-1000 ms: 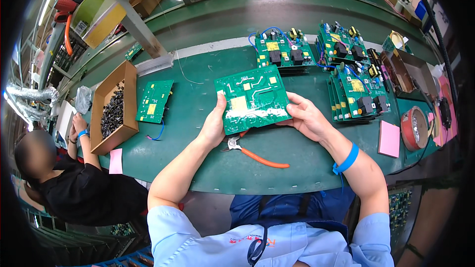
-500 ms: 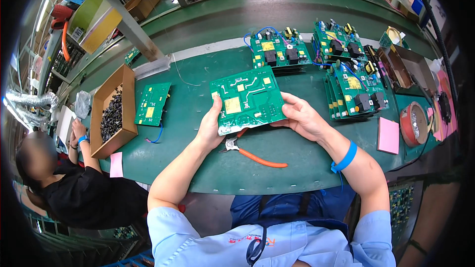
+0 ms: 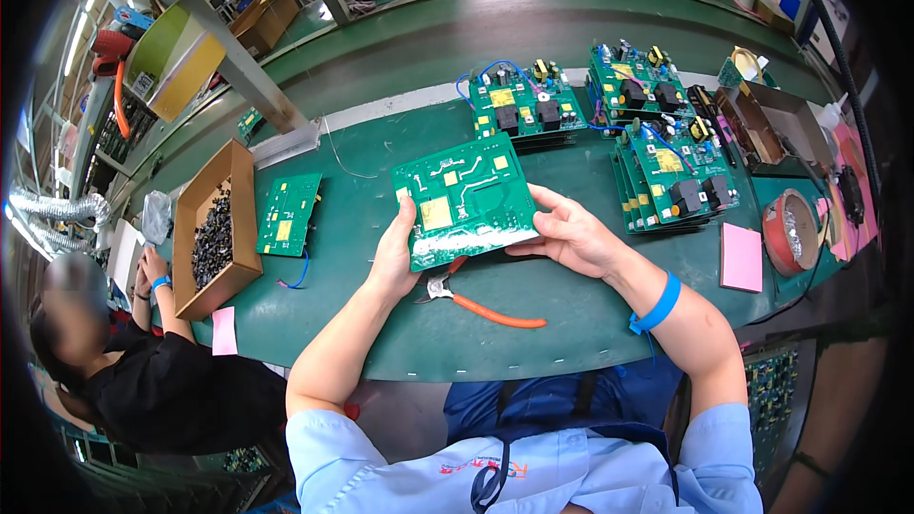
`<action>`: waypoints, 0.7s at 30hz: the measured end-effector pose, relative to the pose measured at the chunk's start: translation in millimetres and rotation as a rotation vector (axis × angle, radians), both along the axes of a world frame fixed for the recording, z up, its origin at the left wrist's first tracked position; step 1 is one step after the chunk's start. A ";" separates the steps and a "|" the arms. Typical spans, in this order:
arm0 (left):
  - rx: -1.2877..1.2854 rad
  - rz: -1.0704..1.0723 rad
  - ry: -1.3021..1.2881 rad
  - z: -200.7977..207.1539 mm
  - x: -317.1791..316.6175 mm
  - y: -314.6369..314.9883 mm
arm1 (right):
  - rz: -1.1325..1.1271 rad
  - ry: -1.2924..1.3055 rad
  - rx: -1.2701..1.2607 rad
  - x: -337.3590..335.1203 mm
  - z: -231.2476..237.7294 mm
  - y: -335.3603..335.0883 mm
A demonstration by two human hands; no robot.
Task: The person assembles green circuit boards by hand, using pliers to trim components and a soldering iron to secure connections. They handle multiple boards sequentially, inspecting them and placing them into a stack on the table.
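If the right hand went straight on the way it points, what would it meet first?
First, probably the green circuit board that the right hand holds; beyond it, perhaps the left hand at the board's opposite edge, though depth there is unclear.

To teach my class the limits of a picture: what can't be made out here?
Head view: underside of the held circuit board, facing away from the camera.
Head view: most fingers of the left hand, behind that board.
Head view: part of the orange-handled pliers, covered by that board.
Head view: the black parts in the cardboard box, too small and heaped to identify.
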State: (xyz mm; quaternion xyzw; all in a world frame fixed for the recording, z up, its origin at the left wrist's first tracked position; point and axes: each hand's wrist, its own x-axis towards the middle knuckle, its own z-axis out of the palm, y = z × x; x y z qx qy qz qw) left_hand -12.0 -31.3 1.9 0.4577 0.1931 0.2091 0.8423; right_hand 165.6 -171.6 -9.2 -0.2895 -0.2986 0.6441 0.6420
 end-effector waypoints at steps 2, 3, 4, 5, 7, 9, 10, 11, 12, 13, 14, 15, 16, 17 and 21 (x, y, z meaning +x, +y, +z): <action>0.061 0.028 0.049 2.2 1.4 -0.9 | -0.001 0.001 0.026 1.9 0.7 -2.0; 0.114 0.057 0.040 2.9 0.3 0.3 | -0.012 0.004 0.030 1.3 1.6 -1.7; 0.166 0.087 0.032 3.6 -1.0 2.1 | -0.022 0.008 0.035 0.7 3.4 -1.3; 0.218 0.120 0.023 4.5 -2.3 4.1 | -0.030 0.011 0.039 0.2 4.1 -0.5; 0.296 0.212 0.045 7.9 -3.0 11.0 | -0.066 0.038 0.065 -0.2 2.9 3.0; 0.339 0.300 0.122 0.6 -8.2 25.6 | -0.083 0.050 0.094 -0.4 5.1 0.5; 0.376 0.341 0.134 2.1 -6.0 29.1 | -0.092 0.016 0.101 0.2 7.7 -0.8; 0.345 0.346 0.184 5.7 -6.9 27.7 | -0.111 -0.005 0.075 -0.7 10.9 -2.2; 0.183 0.177 0.122 6.6 -6.9 28.6 | -0.107 -0.008 0.072 0.3 8.9 -5.0; 0.022 0.006 0.057 9.5 -7.6 29.1 | -0.106 -0.011 0.069 0.0 8.1 -4.9; 0.009 -0.077 0.043 13.2 -9.1 26.2 | -0.078 -0.024 0.069 -1.6 9.1 -1.7; -0.015 -0.176 0.028 19.7 -8.6 17.5 | -0.067 -0.039 0.058 -2.0 9.0 -2.9; -0.077 -0.169 -0.020 25.3 -10.5 9.9 | -0.057 -0.054 0.048 -2.0 9.1 -3.4; -0.019 -0.185 0.004 24.0 -11.9 11.9 | -0.038 -0.076 0.050 -2.6 9.0 -2.6; 0.048 -0.223 0.124 22.1 -15.5 15.6 | -0.019 -0.159 0.044 -4.5 6.3 -3.7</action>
